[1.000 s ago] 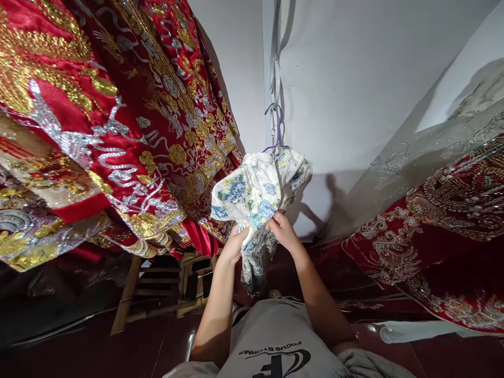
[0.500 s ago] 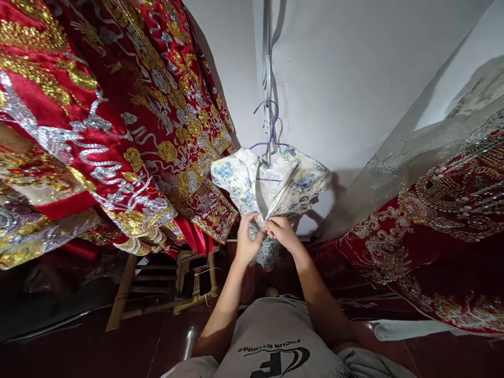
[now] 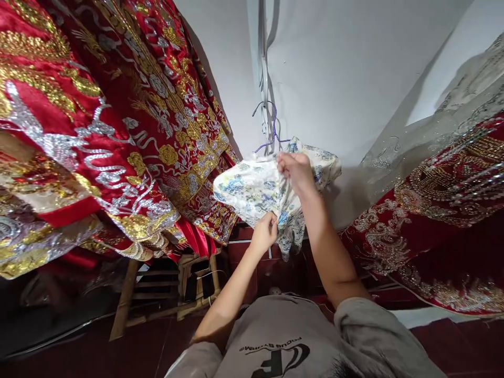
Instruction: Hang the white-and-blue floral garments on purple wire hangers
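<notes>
A white dress (image 3: 248, 191) with blue and yellow flowers hangs from a purple wire hanger (image 3: 274, 123) on the wall. Down its middle runs a straight closed seam, which looks like a zipper (image 3: 280, 191). My left hand (image 3: 266, 230) is closed, pinching the fabric at the lower end of this seam. Up at the neckline my right hand (image 3: 294, 167) is closed at the seam's top, fingers pinched together on what seems to be the zipper; its pull is too small to make out. Part of the right shoulder of the dress is behind that hand.
Red embroidered garments (image 3: 165, 121) with gold and silver thread hang close on the left. To the right hangs a beaded red gown (image 3: 441, 210) beside sheer fabric. A bamboo chair (image 3: 200, 283) stands low on the left, and a white wall (image 3: 354, 68) rises behind.
My right hand has moved up from the chest to the neckline, and the V-shaped opening has closed along a line. My left hand stays low, now slightly to the right, still pinching.
</notes>
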{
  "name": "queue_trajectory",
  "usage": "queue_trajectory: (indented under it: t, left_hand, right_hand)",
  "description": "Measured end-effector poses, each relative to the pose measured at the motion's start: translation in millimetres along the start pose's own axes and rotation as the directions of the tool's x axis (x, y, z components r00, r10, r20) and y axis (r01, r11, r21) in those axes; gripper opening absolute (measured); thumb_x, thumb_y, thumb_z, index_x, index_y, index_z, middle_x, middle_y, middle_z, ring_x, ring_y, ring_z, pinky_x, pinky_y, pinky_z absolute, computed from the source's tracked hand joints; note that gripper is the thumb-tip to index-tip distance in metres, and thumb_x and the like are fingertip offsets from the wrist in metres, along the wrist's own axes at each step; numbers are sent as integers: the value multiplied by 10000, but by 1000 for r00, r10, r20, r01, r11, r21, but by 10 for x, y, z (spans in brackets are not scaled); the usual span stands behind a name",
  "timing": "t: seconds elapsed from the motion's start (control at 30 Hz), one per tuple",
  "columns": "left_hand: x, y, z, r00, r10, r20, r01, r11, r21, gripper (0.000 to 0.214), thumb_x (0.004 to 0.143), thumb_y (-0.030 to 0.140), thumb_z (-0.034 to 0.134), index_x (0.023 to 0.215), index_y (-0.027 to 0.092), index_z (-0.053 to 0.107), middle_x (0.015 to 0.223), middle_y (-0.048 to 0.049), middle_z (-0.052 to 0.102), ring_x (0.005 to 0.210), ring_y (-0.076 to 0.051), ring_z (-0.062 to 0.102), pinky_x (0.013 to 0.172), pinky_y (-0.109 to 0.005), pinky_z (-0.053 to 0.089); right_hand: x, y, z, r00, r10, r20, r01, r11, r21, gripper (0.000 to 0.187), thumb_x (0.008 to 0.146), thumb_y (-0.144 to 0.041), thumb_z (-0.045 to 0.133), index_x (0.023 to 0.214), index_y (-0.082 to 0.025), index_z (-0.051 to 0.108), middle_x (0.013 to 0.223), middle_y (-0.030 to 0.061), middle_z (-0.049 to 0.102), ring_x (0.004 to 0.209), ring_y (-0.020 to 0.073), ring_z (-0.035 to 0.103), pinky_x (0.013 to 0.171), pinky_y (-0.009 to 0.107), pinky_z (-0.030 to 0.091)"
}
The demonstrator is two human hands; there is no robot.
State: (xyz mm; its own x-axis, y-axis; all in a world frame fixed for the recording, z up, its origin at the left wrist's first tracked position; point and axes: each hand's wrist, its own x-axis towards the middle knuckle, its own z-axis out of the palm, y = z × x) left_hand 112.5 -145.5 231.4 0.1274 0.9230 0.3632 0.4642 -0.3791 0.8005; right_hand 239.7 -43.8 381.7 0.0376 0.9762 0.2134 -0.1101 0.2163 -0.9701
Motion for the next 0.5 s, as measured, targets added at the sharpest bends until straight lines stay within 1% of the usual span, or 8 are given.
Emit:
queue_trajectory:
  t: [0.1, 0.17, 0.2, 0.27, 0.3, 0.33, 0.43, 0.5]
  left_hand:
    - [195, 52, -217, 986, 8, 169, -8, 1000, 1, 128, 869, 172, 530, 749, 206, 559, 709, -22, 605, 680, -177, 573, 701, -298, 448]
    - [417, 210, -494, 978, 74, 195, -65, 997, -51, 115, 854, 157, 543, 772, 196, 614, 742, -30, 650, 716, -178, 608, 737, -304, 472]
    - [547, 326, -649, 988, 126, 84, -119, 989, -83, 119, 876, 168, 536, 854, 192, 651, 828, -42, 683, 794, -183, 633, 801, -316, 486]
    - [820, 591, -934, 962, 203, -180, -222, 971, -89, 245, 933, 227, 542, 1149, 197, 654, 947, -47, 707, 859, -179, 639, 853, -326, 489]
    - [948, 721, -1044, 953, 227, -199, -244, 967, -69, 274, 947, 255, 552, 1199, 201, 647, 960, -44, 706, 837, -171, 629, 838, -319, 487]
    - [1063, 836, -1125, 957, 243, -162, -252, 967, -41, 245, 955, 276, 562, 1162, 198, 668, 928, -38, 705, 798, -164, 614, 812, -310, 481]
    - [1288, 1048, -1209, 960, 279, -24, -277, 959, 65, 177, 958, 305, 596, 917, 175, 709, 758, -20, 660, 706, -159, 559, 755, -300, 455]
    - [1348, 1065, -1215, 950, 299, -87, -291, 952, 97, 187, 961, 280, 607, 828, 174, 685, 725, -19, 634, 715, -164, 547, 749, -295, 444]
  right_hand:
    - [52, -106, 93, 999, -37, -6, 37, 999, -29, 272, 896, -381, 590, 710, -183, 614, 534, -22, 559, 468, 82, 445, 483, 218, 322]
    - [-28, -101, 134, 999, -39, 23, 41, 997, -60, 275, 902, -364, 574, 691, -189, 604, 508, -33, 541, 450, 78, 423, 483, 219, 311]
    - [-77, -90, 145, 998, -48, 39, 51, 996, -74, 278, 904, -360, 566, 686, -192, 599, 501, -36, 533, 447, 80, 417, 484, 222, 306]
    - [-160, -76, 156, 994, -86, 63, 91, 991, -93, 278, 911, -355, 550, 690, -195, 601, 500, -35, 528, 453, 86, 416, 491, 231, 301]
    - [-185, -74, 159, 992, -107, 72, 114, 988, -102, 278, 916, -355, 543, 697, -196, 604, 506, -33, 528, 458, 90, 415, 496, 237, 301]
    - [-197, -71, 161, 989, -127, 80, 135, 984, -114, 283, 923, -361, 537, 704, -197, 607, 512, -32, 527, 464, 93, 415, 504, 241, 305]
    - [-184, -11, 179, 980, -184, 73, 194, 967, -163, 312, 941, -391, 520, 708, -202, 607, 530, -31, 522, 494, 107, 440, 540, 252, 335]
    - [-176, 107, 192, 980, -196, 39, 200, 954, -224, 314, 922, -383, 535, 669, -205, 590, 520, -30, 500, 508, 120, 446, 546, 260, 340]
